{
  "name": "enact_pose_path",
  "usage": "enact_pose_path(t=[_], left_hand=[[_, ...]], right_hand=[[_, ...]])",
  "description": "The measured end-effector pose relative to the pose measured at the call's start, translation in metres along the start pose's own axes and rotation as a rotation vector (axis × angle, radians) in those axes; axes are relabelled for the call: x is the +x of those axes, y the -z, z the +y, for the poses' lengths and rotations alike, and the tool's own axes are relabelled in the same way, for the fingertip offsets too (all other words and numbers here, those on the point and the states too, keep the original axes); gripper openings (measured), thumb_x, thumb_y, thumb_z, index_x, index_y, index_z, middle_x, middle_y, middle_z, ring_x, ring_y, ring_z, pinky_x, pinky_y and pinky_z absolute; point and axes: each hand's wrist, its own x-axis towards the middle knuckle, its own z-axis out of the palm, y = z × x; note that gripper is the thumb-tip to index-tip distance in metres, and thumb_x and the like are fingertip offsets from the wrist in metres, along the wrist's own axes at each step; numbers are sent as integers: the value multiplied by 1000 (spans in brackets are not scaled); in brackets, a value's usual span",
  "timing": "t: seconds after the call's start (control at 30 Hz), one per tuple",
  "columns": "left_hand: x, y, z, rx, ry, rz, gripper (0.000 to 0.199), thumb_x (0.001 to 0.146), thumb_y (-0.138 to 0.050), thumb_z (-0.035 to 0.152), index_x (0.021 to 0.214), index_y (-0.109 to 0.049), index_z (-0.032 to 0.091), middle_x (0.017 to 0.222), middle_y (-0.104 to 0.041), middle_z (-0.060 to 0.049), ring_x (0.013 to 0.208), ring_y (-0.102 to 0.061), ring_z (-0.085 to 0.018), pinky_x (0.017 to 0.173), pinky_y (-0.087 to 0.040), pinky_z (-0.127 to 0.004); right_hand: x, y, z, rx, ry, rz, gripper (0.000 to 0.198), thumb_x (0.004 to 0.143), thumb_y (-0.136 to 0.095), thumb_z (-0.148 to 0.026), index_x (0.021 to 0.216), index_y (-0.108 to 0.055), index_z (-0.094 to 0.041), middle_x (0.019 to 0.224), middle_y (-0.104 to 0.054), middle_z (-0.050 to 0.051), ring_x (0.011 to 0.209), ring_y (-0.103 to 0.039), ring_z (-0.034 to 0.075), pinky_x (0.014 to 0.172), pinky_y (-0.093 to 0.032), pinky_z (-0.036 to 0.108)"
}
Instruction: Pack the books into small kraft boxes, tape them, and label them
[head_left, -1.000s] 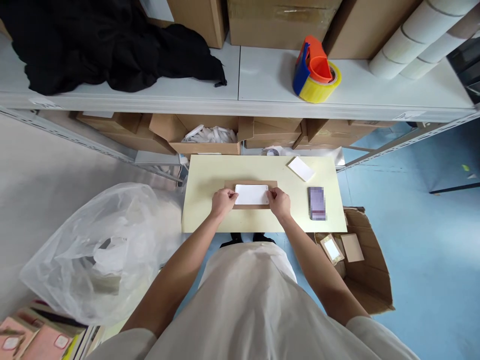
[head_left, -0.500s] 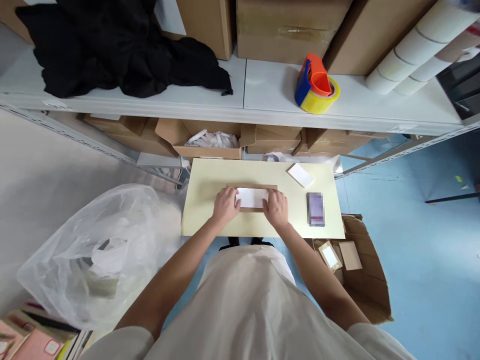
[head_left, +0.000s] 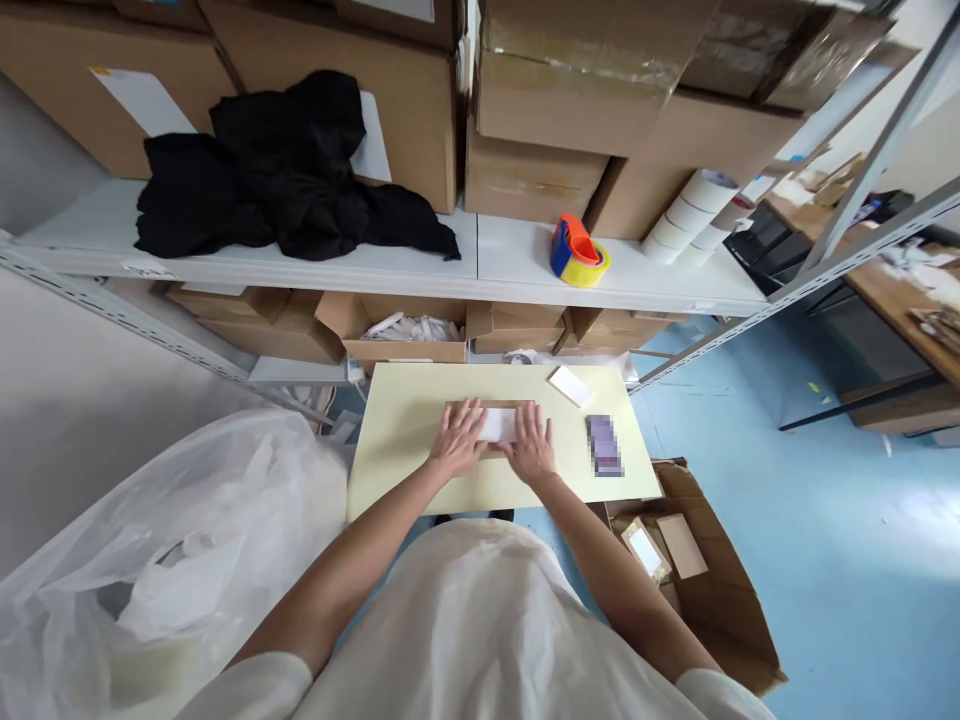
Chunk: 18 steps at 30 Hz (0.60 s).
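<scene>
In the head view, we have both hands laid flat, palms down and fingers stretched out, gripping nothing. Our left hand (head_left: pixel 457 438) covers the left end of the white label (head_left: pixel 498 425) and our right hand (head_left: pixel 531 445) its right end, leaving the middle bare between them. The label lies on a brown cardboard piece (head_left: pixel 501 404) near the middle of the pale yellow counter (head_left: pixel 405 395). A second ago we were pinching the label's two ends between thumbs and fingers; half a second ago our fingers were curled over those ends.

To our right, the white stack (head_left: pixel 570 386) and the purple item (head_left: pixel 604 446), blurred by pixelation, stay put on the counter, apart from our hands. Our view has tipped upward: we see more of the stacked boxes (head_left: pixel 570 110) above the tape dispenser (head_left: pixel 579 252), and a wooden table (head_left: pixel 904 305) has come in at right.
</scene>
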Motion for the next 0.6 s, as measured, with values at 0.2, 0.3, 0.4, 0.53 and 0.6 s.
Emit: enact_pose_path(t=[0.2,0.3,0.4,0.53,0.6], left_hand=[[-3,-4,0,-66,27,3,59,86,-44,44,142,-33,29,152,-25,-9,141,-16,-32,109,-12,-60],[-6,-7,-11,-133,207,38,62,85,-45,49,143,-32,30,155,-15,-9,140,-13,-38,103,-19,-67],[-7,-16,-18,-363,341,58,74,84,-48,50,147,-19,25,156,-2,-16,138,-20,-40,100,-31,-61],[-6,-30,-25,-743,413,159,98,80,-59,41,146,6,10,152,-7,-28,140,-14,-36,106,-30,-49],[-5,-33,-28,-860,462,136,99,77,-62,39,146,3,8,149,-19,-29,139,-21,-34,108,-29,-46]], right_hand=[[-14,-16,-31,14,123,-99,71,92,-26,-55,148,-17,-13,154,-17,14,142,-14,30,110,-20,48],[-22,-21,-20,24,3,-74,72,90,-31,-55,148,-17,-14,154,-17,15,142,-12,31,110,-20,50],[-29,-24,-4,136,-151,-23,72,90,-34,-51,148,-15,-14,154,-14,16,142,-10,31,108,-24,52],[-29,-23,13,388,-243,29,74,88,-40,-50,146,-20,-9,152,-19,20,140,-22,31,105,-31,46],[-23,-18,23,511,-346,78,76,86,-42,-52,144,-26,-6,143,-36,24,129,-41,30,97,-39,43]])
